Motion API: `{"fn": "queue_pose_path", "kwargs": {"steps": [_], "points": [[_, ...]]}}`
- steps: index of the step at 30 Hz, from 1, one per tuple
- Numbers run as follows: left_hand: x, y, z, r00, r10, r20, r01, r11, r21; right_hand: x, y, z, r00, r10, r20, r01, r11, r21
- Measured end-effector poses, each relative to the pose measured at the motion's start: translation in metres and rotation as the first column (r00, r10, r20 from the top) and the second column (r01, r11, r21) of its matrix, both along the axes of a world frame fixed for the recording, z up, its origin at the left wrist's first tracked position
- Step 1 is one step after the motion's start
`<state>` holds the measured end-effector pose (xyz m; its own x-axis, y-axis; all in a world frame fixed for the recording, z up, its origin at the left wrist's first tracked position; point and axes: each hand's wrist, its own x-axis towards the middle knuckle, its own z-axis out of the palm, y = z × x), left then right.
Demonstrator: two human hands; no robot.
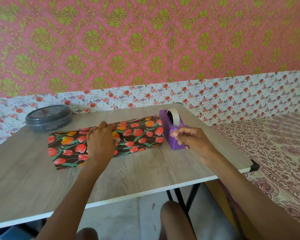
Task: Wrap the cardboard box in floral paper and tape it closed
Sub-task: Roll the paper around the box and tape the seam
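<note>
**A:** Where has the person got to?

**B:** By the look of it, the taping of the long seam. The floral paper is folded round the cardboard box, which is completely covered, and the parcel lies across the middle of the table. The left hand rests on top of it, fingers spread fairly flat and pressing down on the overlap rather than gripping.

**A:** And the other one?

**B:** The right hand is at the front of the purple tape dispenser, which stands just beside the parcel's right end with its tape roll upright. The fingers are curled, thumb and forefinger close together at the cutter. Whether a tape end is pinched between them cannot be made out.

**A:** So what does the next move need?

**B:** Probably a strip drawn out and torn off, then laid across the seam while the left hand keeps the paper tight. Both ends of the wrap look unfolded, so those come later.

**A:** Anything else there?

**B:** A grey lidded container at the far left corner, well apart.
</note>
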<state>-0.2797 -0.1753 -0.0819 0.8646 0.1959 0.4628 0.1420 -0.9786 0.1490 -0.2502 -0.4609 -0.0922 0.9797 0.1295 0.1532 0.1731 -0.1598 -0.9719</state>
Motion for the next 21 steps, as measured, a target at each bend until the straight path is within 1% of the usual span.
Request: {"fn": "queue_pose_path", "kwargs": {"steps": [1,3,5,7,9,11,14,15,17,19,21], "points": [[0.001,-0.004,0.0,1.0,0.008,-0.016,-0.008,1.0,-0.002,-0.003,0.005,0.005,0.999,0.029,0.026,-0.03,0.999,0.023],[0.0,-0.012,-0.001,1.0,0.022,-0.012,-0.023,0.999,-0.032,-0.004,0.02,0.013,0.995,0.026,0.096,-0.034,0.996,0.08],[-0.001,-0.011,0.0,0.999,0.027,0.024,-0.023,0.99,-0.137,-0.002,0.046,0.024,0.983,-0.022,0.183,-0.001,0.992,0.127],[-0.001,-0.001,0.001,0.998,0.005,0.059,0.008,0.973,-0.231,0.004,0.071,0.034,0.951,-0.045,0.307,0.006,0.992,0.125],[0.001,0.013,-0.001,0.993,-0.026,0.118,0.066,0.934,-0.351,0.011,0.093,0.045,0.93,0.025,0.367,-0.049,0.997,0.056],[0.001,0.019,-0.004,0.982,-0.063,0.181,0.135,0.898,-0.418,0.02,0.113,0.054,0.927,0.157,0.34,-0.147,0.988,-0.055],[0.002,0.023,-0.006,0.972,-0.084,0.218,0.173,0.885,-0.433,0.034,0.145,0.065,0.921,0.237,0.308,-0.204,0.969,-0.137],[0.002,0.022,-0.006,0.972,-0.086,0.22,0.176,0.885,-0.431,0.039,0.154,0.069,0.924,0.272,0.268,-0.24,0.96,-0.147],[0.003,0.022,-0.006,0.969,-0.092,0.229,0.185,0.886,-0.426,0.051,0.168,0.077,0.915,0.382,0.13,-0.361,0.919,-0.16],[0.004,0.023,-0.008,0.963,-0.103,0.25,0.203,0.885,-0.419,0.064,0.178,0.081,0.884,0.468,0.001,-0.459,0.867,-0.192],[0.005,0.023,-0.011,0.953,-0.1,0.286,0.223,0.87,-0.44,0.074,0.185,0.082,0.849,0.523,-0.072,-0.523,0.816,-0.246]]}}
